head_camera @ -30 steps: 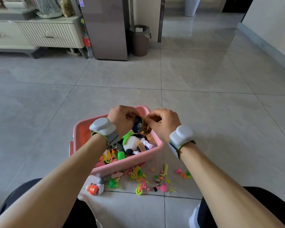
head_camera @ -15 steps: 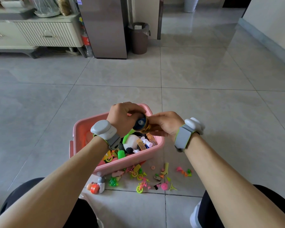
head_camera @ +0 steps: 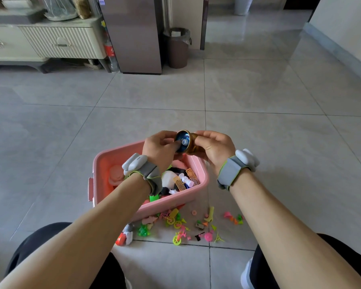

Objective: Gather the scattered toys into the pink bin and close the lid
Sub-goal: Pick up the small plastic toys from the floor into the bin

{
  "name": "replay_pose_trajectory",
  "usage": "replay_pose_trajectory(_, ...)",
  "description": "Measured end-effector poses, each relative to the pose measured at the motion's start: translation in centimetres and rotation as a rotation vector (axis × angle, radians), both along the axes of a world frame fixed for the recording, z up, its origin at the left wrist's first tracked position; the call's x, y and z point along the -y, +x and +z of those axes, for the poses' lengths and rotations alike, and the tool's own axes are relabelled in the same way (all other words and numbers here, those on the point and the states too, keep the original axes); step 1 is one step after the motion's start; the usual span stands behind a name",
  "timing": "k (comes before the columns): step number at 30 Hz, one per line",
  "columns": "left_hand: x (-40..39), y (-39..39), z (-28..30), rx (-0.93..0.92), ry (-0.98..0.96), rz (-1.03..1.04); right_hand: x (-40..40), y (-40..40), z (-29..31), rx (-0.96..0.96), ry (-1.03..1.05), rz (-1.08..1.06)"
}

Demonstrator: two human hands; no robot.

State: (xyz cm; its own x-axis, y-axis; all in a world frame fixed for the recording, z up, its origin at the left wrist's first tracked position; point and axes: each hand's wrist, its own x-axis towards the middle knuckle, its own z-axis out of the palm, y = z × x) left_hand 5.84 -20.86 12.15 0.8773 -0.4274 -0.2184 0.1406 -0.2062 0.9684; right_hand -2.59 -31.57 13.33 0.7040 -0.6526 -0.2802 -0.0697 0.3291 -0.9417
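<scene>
Grey glossy floor tiles [head_camera: 258,130] fill the room, with a cream cabinet [head_camera: 50,42] along the far left wall, a tall brown-grey appliance [head_camera: 133,34] beside it and a dark waste bin [head_camera: 177,49] just to its right. Near the person's knees sits the pink bin [head_camera: 104,163], lidless and partly filled: a panda-like black and white toy [head_camera: 169,180], orange lattice pieces [head_camera: 191,176], a green piece [head_camera: 153,198] and a pink round-faced shape [head_camera: 116,175] against its left wall.

Both hands are raised over the bin's far edge, holding one round toy between them. It is a spinning-top-like toy [head_camera: 184,141] with a shiny blue face, a small white hub in the middle and a gold body behind. The left hand [head_camera: 159,147] curls around the blue side, thumb pressing near the hub. The right hand [head_camera: 214,146] wraps its fingers around the gold part. Each wrist carries a grey band with a white module.

On the floor in front of the bin, between the person's legs, small toys lie scattered: yellow-green toy bicycles [head_camera: 173,220], a pink disc [head_camera: 207,236], a tan boot-shaped piece [head_camera: 211,213], a green cluster [head_camera: 143,231], a red and white figure [head_camera: 124,238] and pink and orange bits [head_camera: 232,217] further right. No lid can be made out in the view.
</scene>
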Motion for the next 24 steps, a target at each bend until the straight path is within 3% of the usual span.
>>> replay_pose_trajectory(7,0.2,0.4,-1.2,-0.033,0.019,-0.007,0.5,0.7,-2.1,-0.148,-0.195,-0.043)
replay_pose_trajectory(14,1.5,1.7,-4.6,-0.330,0.036,0.111,2.8,2.0,-6.2,-0.449,-0.289,0.095)
replay_pose_trajectory(24,4.0,5.9,-14.8,-0.505,0.255,0.141,4.9,4.1,-8.7,-0.652,-0.395,0.344)
